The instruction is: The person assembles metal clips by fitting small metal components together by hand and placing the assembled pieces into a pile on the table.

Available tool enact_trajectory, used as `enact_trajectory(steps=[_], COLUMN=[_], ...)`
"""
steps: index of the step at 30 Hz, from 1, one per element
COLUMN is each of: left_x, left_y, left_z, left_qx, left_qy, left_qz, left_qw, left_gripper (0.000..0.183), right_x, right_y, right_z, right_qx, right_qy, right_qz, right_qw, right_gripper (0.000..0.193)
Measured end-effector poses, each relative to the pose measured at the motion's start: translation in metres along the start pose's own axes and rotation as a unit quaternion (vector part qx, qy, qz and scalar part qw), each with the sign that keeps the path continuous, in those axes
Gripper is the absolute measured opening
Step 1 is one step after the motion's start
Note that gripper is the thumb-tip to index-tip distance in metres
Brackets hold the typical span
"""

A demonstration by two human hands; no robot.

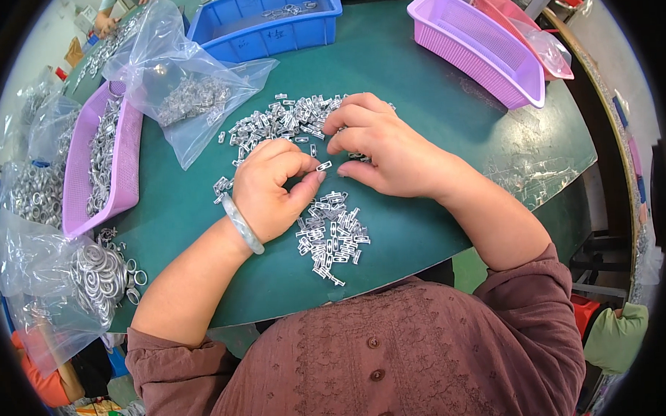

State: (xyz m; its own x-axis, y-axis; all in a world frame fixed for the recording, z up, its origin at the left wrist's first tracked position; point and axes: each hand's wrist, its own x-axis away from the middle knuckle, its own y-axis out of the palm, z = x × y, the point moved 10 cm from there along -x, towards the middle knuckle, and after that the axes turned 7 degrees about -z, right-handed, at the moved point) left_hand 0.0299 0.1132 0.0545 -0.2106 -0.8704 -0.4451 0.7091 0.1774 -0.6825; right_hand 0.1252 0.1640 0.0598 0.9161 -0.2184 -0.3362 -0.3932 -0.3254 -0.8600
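Between the thumb and forefinger of my left hand (pixel 271 184) is a small silver metal buckle (pixel 324 166), a flat rectangular piece with openings. A pale bangle (pixel 242 224) circles that wrist. My right hand (pixel 386 144) hovers at the right side of a loose heap of similar buckles (pixel 286 120), its thumb and fingers apart and nothing visible in them. Its fingertips partly cover the heap's edge. Nearer to me, below both hands, lies a second, smaller pile of buckles (pixel 332 237).
Left on the green table (pixel 422 234) are a purple basket (pixel 129 160) of metal parts, a clear bag (pixel 191 128) of parts and loose metal rings (pixel 104 278). A blue basket (pixel 268 34) and an empty-looking purple basket (pixel 481 45) stand behind. Another person's hand (pixel 105 25) shows far left.
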Motion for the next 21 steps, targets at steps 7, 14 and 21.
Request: enact_trajectory(steps=[7, 14, 21], left_x=[0.000, 0.000, -0.002], left_y=[-0.001, 0.008, 0.006], left_z=[0.002, 0.012, -0.003], left_qx=[-0.011, 0.032, 0.045], left_qy=[0.006, 0.058, -0.005], left_qz=[0.006, -0.084, -0.051], left_qw=[1.000, 0.994, 0.998], left_gripper=[0.011, 0.013, 0.015], right_x=[0.004, 0.000, -0.005], right_y=[0.013, 0.008, -0.003], right_z=[0.004, 0.005, -0.009], right_qx=[0.044, 0.009, -0.062], right_qy=[0.016, 0.018, -0.042], right_qz=[-0.060, -0.032, 0.025], right_qw=[0.997, 0.999, 0.997], right_gripper=[0.010, 0.008, 0.016])
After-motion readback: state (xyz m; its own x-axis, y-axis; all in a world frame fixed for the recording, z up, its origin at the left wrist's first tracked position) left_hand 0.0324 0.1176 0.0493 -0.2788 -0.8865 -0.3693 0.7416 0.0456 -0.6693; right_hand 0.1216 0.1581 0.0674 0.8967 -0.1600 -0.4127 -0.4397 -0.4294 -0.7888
